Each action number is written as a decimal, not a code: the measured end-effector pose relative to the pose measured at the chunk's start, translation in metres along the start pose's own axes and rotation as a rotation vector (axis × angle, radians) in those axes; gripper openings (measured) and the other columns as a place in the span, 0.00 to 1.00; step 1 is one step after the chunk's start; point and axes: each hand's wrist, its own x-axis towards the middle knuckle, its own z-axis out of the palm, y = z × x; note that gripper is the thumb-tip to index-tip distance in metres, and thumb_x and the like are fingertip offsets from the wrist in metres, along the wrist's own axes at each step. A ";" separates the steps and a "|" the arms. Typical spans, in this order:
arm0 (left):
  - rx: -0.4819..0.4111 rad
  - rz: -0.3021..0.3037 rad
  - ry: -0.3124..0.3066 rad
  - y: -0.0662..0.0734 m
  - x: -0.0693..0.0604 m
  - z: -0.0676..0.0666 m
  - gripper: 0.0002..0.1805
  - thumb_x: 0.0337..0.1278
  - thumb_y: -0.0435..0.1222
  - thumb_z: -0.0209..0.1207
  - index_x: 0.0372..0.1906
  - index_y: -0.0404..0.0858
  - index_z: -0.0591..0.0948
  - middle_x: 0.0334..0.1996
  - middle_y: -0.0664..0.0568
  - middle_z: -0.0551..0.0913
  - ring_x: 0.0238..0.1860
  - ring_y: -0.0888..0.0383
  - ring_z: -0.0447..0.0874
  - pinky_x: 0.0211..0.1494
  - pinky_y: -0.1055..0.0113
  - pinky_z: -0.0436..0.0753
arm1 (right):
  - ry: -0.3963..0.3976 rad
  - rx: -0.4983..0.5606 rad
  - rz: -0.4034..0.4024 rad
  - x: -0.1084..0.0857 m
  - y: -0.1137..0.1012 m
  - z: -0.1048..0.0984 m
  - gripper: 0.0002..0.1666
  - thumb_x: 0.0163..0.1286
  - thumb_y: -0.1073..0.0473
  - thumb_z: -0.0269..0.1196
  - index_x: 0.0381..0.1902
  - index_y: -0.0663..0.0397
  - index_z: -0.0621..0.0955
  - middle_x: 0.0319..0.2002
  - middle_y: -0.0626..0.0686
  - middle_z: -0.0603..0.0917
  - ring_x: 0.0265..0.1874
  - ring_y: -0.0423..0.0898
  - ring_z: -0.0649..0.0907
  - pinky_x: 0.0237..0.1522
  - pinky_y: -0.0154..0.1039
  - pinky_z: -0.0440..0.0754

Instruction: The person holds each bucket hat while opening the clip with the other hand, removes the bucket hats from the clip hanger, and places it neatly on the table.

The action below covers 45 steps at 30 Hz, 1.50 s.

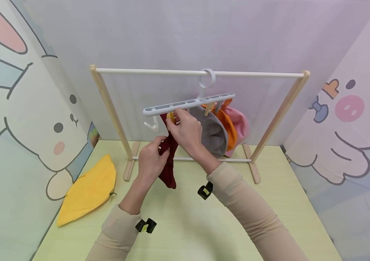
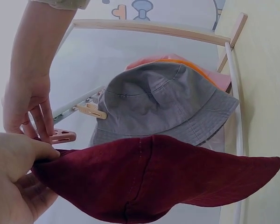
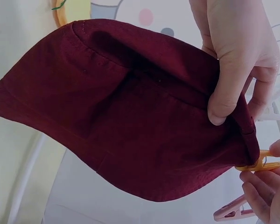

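Note:
A maroon bucket hat (image 3: 149,121) hangs below the left half of a grey-white clip hanger (image 1: 172,107). My left hand (image 1: 150,157) grips the hat near its upper edge, thumb on the near side in the right wrist view. At the hat's top corner, my right hand (image 1: 186,130) pinches a yellow clothespin (image 3: 262,163), whose jaws meet the fabric. A pink clothespin (image 2: 63,136) hangs close by. On the hanger's right half are a grey bucket hat (image 2: 158,102), an orange hat (image 1: 232,132) and a pink hat (image 1: 241,123).
The hanger hooks over the white bar (image 1: 146,71) of a wooden-legged rack. A white clip (image 1: 152,126) dangles at the hanger's left end. A yellow hat (image 1: 88,188) lies on the pale table (image 1: 178,232) at the left. Cartoon-printed cloth surrounds the table.

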 end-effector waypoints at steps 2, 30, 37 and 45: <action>0.005 0.000 -0.002 0.000 0.000 0.000 0.15 0.48 0.31 0.62 0.45 0.36 0.80 0.31 0.45 0.85 0.27 0.53 0.83 0.29 0.62 0.80 | 0.007 -0.002 0.001 0.000 0.000 0.001 0.08 0.60 0.53 0.61 0.30 0.51 0.78 0.29 0.48 0.84 0.22 0.42 0.82 0.20 0.38 0.76; 0.041 -0.046 -0.063 -0.020 -0.011 0.003 0.17 0.46 0.29 0.62 0.46 0.37 0.80 0.31 0.45 0.85 0.30 0.52 0.83 0.29 0.61 0.79 | 0.029 0.001 -0.008 -0.001 0.000 0.000 0.07 0.58 0.53 0.62 0.28 0.50 0.78 0.29 0.46 0.85 0.21 0.39 0.82 0.19 0.37 0.75; 0.052 -0.070 -0.091 -0.027 -0.014 0.000 0.17 0.46 0.30 0.63 0.47 0.39 0.80 0.33 0.45 0.85 0.31 0.52 0.83 0.29 0.60 0.79 | 0.016 0.002 0.006 -0.002 0.001 0.000 0.08 0.56 0.52 0.63 0.28 0.49 0.78 0.29 0.45 0.84 0.21 0.38 0.81 0.19 0.37 0.74; 0.065 -0.085 -0.102 -0.033 -0.016 -0.004 0.17 0.47 0.31 0.62 0.47 0.39 0.79 0.33 0.45 0.85 0.30 0.53 0.83 0.28 0.61 0.79 | -0.006 -0.001 0.007 -0.002 0.003 0.001 0.10 0.56 0.51 0.63 0.31 0.48 0.77 0.30 0.45 0.84 0.23 0.38 0.82 0.21 0.38 0.76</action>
